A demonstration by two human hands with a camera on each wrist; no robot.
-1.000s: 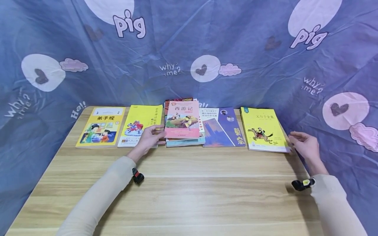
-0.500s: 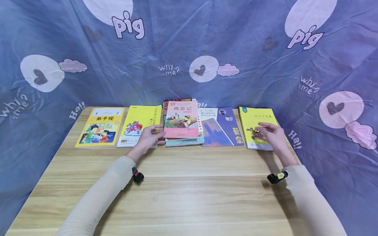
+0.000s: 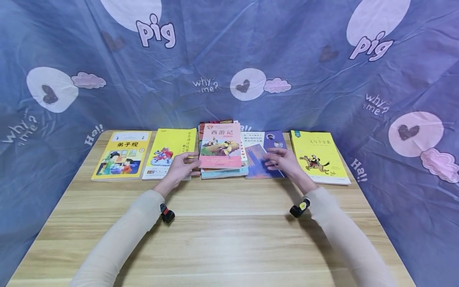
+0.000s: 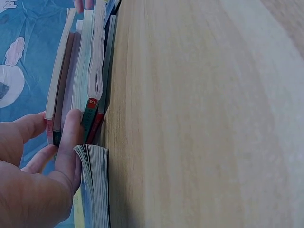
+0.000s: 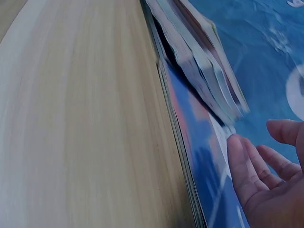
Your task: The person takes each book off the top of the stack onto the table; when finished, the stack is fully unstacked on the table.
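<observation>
In the middle of the row, a stack of books is topped by a pink-covered book. My left hand is at the left side of this stack, fingertips and thumb against the book spines in the left wrist view. Its palm lies over the edge of a yellow book with a red-caped figure. My right hand, fingers relaxed and apart, hovers over a blue-purple book just right of the stack. In the right wrist view its fingertips point toward the stack's near corner, holding nothing.
At the far left of the wooden table lies a yellow-orange book. Another yellow book with a horse rider lies at the right, by the table's edge. A blue printed cloth hangs behind and around the table.
My right hand has moved left, from the right edge of the horse-rider book, across it, to over the blue-purple book. My left hand has stayed at the stack.
</observation>
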